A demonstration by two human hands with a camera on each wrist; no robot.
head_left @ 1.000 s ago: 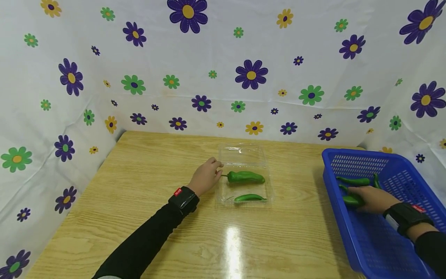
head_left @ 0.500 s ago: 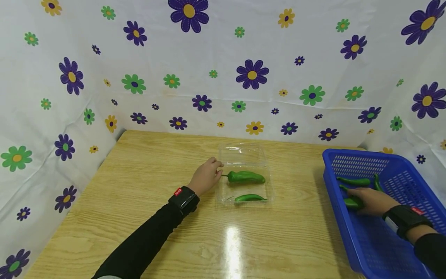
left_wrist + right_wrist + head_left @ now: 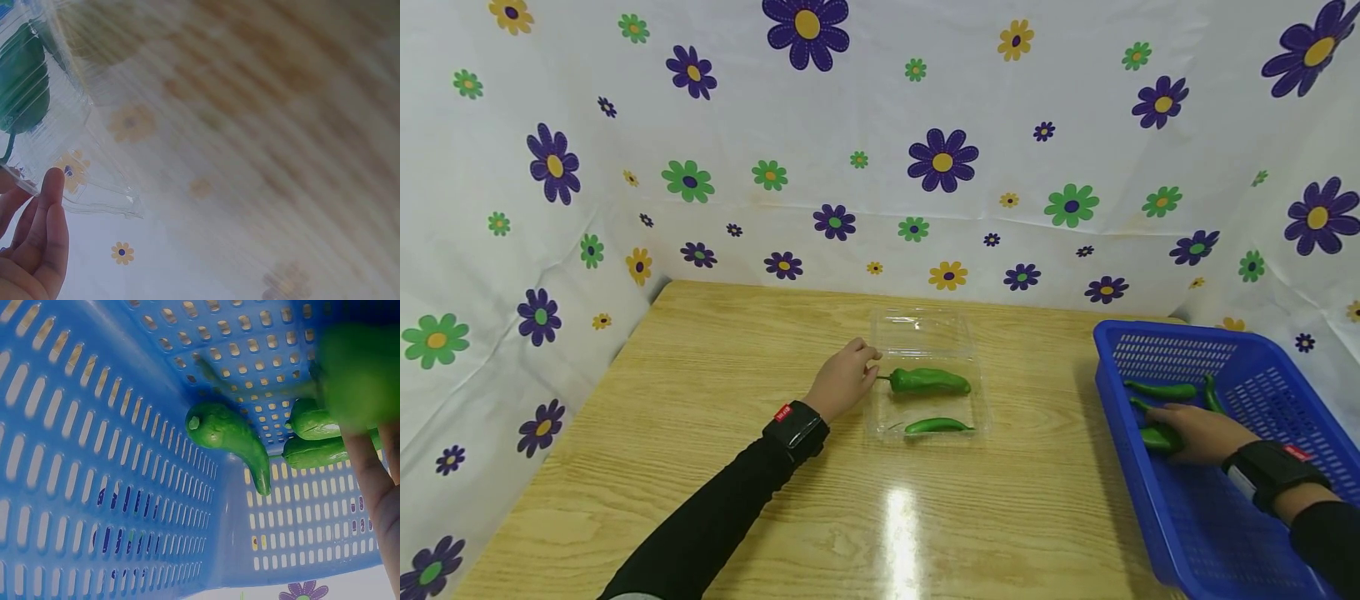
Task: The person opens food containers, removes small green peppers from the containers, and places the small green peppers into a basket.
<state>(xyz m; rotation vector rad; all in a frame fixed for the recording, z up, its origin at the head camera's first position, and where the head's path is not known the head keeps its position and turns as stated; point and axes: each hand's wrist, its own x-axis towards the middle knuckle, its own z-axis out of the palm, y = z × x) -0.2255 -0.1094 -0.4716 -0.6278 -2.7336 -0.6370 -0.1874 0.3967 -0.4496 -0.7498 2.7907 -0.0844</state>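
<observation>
Holding the near-left rim of the clear plastic box [image 3: 925,375], your left hand [image 3: 842,382] rests on the wooden table [image 3: 715,467], and its fingertips [image 3: 53,181] pinch the thin edge of the box, as the left wrist view shows. Inside the box two green peppers lie side by side: a thick pepper [image 3: 928,382] at the back, with its stem pointing to your left hand, and a thin pepper [image 3: 938,426] nearer to you. They are apart from each other. The lid of the box stands open behind them.

Your right hand [image 3: 1198,431] is down inside the blue basket [image 3: 1195,533], which stands at the right edge of the table, well apart from the box. The fingers of this hand are curled around a green pepper in the basket [image 3: 1159,436], so you grip it; in the right wrist view this pepper appears blurred and very close, at the top right. More peppers lie near the far wall of the basket: a long pepper [image 3: 1163,389] and a small curved pepper [image 3: 1210,392] just beside it. Behind the table hangs a white cloth with flowers [image 3: 940,158].
</observation>
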